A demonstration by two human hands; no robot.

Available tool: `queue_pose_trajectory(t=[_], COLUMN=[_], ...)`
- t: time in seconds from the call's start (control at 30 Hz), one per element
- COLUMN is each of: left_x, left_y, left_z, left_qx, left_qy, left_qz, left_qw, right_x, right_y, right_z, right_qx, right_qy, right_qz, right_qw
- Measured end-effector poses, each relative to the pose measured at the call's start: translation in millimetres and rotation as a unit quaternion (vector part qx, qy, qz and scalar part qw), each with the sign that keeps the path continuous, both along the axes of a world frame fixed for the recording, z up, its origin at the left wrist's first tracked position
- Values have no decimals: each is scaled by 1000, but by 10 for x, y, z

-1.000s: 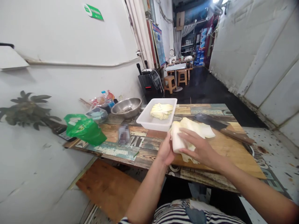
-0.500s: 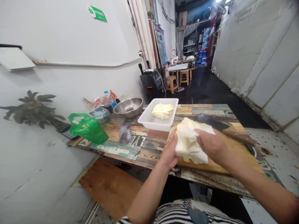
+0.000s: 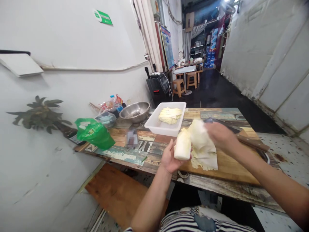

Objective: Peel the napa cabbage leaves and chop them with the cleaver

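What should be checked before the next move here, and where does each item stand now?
1. Left hand supports the pale, cylindrical cabbage heart: ok.
2. Right hand grips the broad, cream cabbage leaf: cannot tell; its fingertips are blurred.
3. Dark-bladed, wooden-handled cleaver is out of both hands: ok.
4. Gap between the cleaver and that second hand: cannot tell; they overlap in view.
5. White, rectangular plastic tub has space beside its yellowish leaves: ok.
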State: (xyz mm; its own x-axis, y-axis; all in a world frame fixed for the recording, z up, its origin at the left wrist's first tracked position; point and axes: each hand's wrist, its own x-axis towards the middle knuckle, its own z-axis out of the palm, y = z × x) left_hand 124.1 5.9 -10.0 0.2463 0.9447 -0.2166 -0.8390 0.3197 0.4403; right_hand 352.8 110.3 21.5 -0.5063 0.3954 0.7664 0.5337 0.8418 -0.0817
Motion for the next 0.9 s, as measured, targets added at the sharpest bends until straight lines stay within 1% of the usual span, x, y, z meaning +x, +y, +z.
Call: queue_pose_trajectory(t=[0.07,0.17,0.27,0.33,0.43,0.5,0.57,0.63,0.7,0.8,0.9], left_x=[53,149,243,283,292,291,311,357,408,449,443], left_y=[15,41,72,86,82,65,43,20,0,-23,-31], left_z=[37,71,89,118,173,193,199,208,229,261,252], left_qx=[19,39,51,36,-10,-14,9,38,65,81,61], left_qy=[21,64,85,85,67,57,64,83,100,115,121], left_qz=[46,110,133,128,83,59,80,122,146,154,152], left_qw=[999,991,986,988,994,997,995,988,982,978,979], right_x=[-45,-122,-227,-280,-285,-256,-236,-237,-251,-260,-241], right_y=[-81,-271,-450,-507,-509,-504,-521,-557,-592,-619,-612], right_z=[-66,-19,44,6,-124,-180,-175,-120,-49,28,26], right_qx=[-13,-28,-67,-87,-103,-114,-116,-96,-67,-55,-59], right_qy=[-43,-43,-43,-47,-31,-25,-18,1,11,-4,-13], right_qz=[34,58,127,155,147,143,130,105,96,121,133], right_qw=[998,997,989,983,983,983,985,990,993,991,989])
